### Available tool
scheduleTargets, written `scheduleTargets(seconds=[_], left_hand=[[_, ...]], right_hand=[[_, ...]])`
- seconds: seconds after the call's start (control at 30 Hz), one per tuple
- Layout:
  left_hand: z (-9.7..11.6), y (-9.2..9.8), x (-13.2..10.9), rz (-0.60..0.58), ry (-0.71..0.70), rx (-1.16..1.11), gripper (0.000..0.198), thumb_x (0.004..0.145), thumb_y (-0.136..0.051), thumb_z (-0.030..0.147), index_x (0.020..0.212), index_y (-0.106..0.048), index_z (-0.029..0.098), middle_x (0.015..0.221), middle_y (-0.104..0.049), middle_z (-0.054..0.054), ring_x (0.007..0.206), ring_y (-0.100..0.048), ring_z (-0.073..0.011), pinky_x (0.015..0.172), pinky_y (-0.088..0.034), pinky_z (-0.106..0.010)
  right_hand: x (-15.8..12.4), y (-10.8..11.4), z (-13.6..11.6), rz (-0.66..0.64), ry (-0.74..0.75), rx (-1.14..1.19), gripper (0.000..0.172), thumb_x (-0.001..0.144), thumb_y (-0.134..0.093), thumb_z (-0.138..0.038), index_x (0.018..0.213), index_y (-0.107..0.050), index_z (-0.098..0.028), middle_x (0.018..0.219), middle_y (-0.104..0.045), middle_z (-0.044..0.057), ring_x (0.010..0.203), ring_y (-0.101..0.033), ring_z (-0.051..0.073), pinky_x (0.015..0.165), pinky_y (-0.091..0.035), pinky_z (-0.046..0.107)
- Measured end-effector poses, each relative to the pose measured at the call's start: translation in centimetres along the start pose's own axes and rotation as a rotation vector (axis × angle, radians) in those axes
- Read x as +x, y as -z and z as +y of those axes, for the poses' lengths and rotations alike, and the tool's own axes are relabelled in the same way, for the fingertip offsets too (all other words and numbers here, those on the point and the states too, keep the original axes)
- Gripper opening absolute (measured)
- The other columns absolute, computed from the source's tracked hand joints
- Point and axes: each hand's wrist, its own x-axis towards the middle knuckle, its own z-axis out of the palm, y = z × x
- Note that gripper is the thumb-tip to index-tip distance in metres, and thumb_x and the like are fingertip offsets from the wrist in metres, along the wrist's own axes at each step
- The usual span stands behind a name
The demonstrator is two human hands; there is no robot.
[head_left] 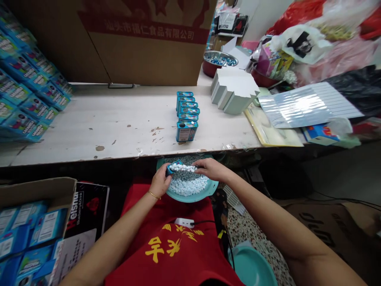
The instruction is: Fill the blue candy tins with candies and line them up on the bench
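Note:
A teal bowl (212, 188) of small white candies rests on my lap over a red apron. My left hand (160, 181) is closed around a small blue box (174, 165), heaped with white candies, held over the bowl. My right hand (210, 168) lies fingers together on top of the candy heap at the box's open side. A row of several filled blue boxes (186, 116) stands on the white table (119, 123) just beyond the bowl.
Stacked blue cartons (24, 91) line the table's left. A big cardboard box (143, 39) stands behind. White folded boxes (235, 91), a metal bowl (219, 60) and bags fill the right. A cardboard box of blue packs (26, 234) sits at lower left; another teal basin (253, 266) is below.

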Motion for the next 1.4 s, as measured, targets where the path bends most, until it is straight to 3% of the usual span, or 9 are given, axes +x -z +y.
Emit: scheduleTargets(seconds=[0.17,0.4,0.6,0.8,0.93,1.03,1.13,1.27,1.4], left_hand=[[0.0,-0.7,-0.2,-0.015,-0.076,0.077,0.043,0.072,-0.046,0.014,0.115,-0.044,0.014,0.111,-0.053,-0.012,0.103,-0.049,-0.0227,0.092,-0.039,-0.04],[-0.1,-1.3,-0.4,-0.015,-0.073,0.074,0.043,0.072,-0.045,0.012,0.114,-0.044,0.014,0.11,-0.054,-0.012,0.103,-0.049,-0.023,0.092,-0.039,-0.041],[-0.4,-0.3,-0.9,0.016,-0.018,-0.02,0.043,0.071,-0.044,0.01,0.114,-0.044,0.015,0.111,-0.054,-0.01,0.105,-0.05,-0.0211,0.093,-0.039,-0.038],[-1.5,1.9,-2.2,0.05,0.049,-0.129,0.039,0.075,-0.047,0.016,0.114,-0.046,0.017,0.113,-0.054,-0.009,0.105,-0.052,-0.0204,0.092,-0.041,-0.035],[-1.7,3.0,-2.5,0.089,0.114,-0.147,0.035,0.078,-0.049,0.023,0.113,-0.046,0.018,0.109,-0.056,-0.008,0.099,-0.054,-0.0197,0.088,-0.042,-0.035],[-1.8,3.8,-2.7,0.115,0.133,-0.14,0.035,0.078,-0.051,0.026,0.111,-0.047,0.018,0.106,-0.057,-0.007,0.095,-0.055,-0.0185,0.086,-0.043,-0.033],[-2.0,4.3,-2.8,0.146,0.141,-0.142,0.036,0.077,-0.052,0.027,0.111,-0.047,0.019,0.106,-0.057,-0.007,0.093,-0.056,-0.018,0.084,-0.044,-0.033],[-1.9,3.8,-2.8,0.128,0.115,-0.121,0.036,0.076,-0.05,0.022,0.112,-0.047,0.018,0.108,-0.057,-0.007,0.098,-0.055,-0.0194,0.088,-0.043,-0.035],[-1.0,2.0,-2.3,0.088,0.051,-0.047,0.04,0.074,-0.046,0.013,0.113,-0.046,0.017,0.111,-0.055,-0.009,0.104,-0.051,-0.0209,0.093,-0.04,-0.037]], right_hand=[[0.6,1.3,-3.7,-0.076,-0.108,-0.4,0.031,0.076,-0.051,-0.034,0.104,-0.062,-0.024,0.095,-0.064,0.008,0.089,-0.058,0.025,0.074,-0.042,0.034],[1.9,1.5,-6.7,-0.142,-0.063,-0.513,0.029,0.077,-0.047,-0.026,0.098,-0.063,-0.014,0.094,-0.063,0.016,0.089,-0.058,0.029,0.072,-0.043,0.039],[-0.4,2.0,-2.6,-0.065,-0.111,-0.459,0.028,0.079,-0.047,-0.032,0.103,-0.059,-0.023,0.094,-0.063,0.01,0.087,-0.058,0.025,0.072,-0.042,0.036],[0.3,-5.0,5.5,-0.138,-0.388,-0.333,0.03,0.079,-0.048,-0.023,0.108,-0.056,-0.021,0.098,-0.063,0.012,0.092,-0.058,0.025,0.075,-0.041,0.034],[4.3,-11.4,5.2,-0.138,-0.365,-0.195,0.032,0.083,-0.045,-0.025,0.113,-0.054,-0.022,0.104,-0.062,0.01,0.098,-0.056,0.02,0.079,-0.04,0.028],[6.0,-13.6,4.6,-0.127,-0.326,-0.069,0.033,0.082,-0.047,-0.026,0.114,-0.054,-0.022,0.104,-0.063,0.007,0.096,-0.057,0.017,0.077,-0.041,0.023],[4.8,-12.8,5.5,-0.098,-0.279,0.029,0.03,0.08,-0.048,-0.021,0.109,-0.056,-0.019,0.103,-0.063,0.004,0.092,-0.057,0.015,0.077,-0.041,0.022],[0.8,-8.6,6.6,-0.019,-0.19,0.201,0.027,0.075,-0.051,-0.018,0.101,-0.059,-0.016,0.092,-0.064,0.003,0.084,-0.056,0.016,0.075,-0.042,0.026],[-2.1,-3.9,4.1,0.02,-0.072,0.259,0.027,0.076,-0.05,-0.024,0.101,-0.059,-0.018,0.092,-0.064,0.002,0.085,-0.056,0.016,0.076,-0.042,0.026]])
